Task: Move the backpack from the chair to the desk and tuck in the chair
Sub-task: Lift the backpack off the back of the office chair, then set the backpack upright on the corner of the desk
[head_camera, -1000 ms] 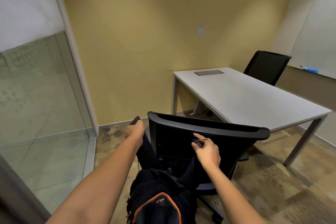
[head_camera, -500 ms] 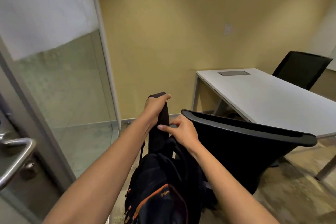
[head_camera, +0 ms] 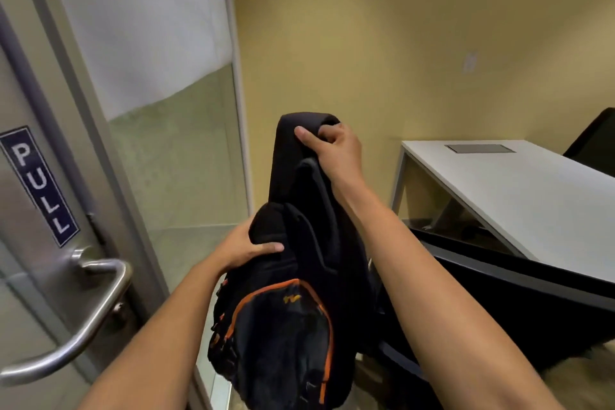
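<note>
I see both hands on the backpack (head_camera: 286, 319), which hangs in the air in the middle of the view, clear of the chair (head_camera: 519, 303) and not on the desk (head_camera: 519, 196). The right hand (head_camera: 336, 150) is the higher of the two: its fingers are curled tight around the top of a black shoulder strap (head_camera: 293, 156), thumb pressed flat on the front of the fabric, so the strap folds over the fist and the bag dangles below it. The left hand (head_camera: 246, 248) is closed on the padded upper edge of the bag's body, thumb lying across the top and the other fingers hidden behind the fabric (I cannot tell how far they wrap). The bag is black with orange piping around its front pocket, and that pocket faces me.

The chair sits low at the right, only its dark backrest rim and part of the back showing, just beside the bag. Beyond it stands the white desk against the yellow wall, with a grey panel (head_camera: 479, 148) set in its top. A second dark chair (head_camera: 595, 143) peeks in at the far right edge. To my left is a glass door with a metal handle (head_camera: 83, 319) and a blue PULL sign (head_camera: 38, 186).
</note>
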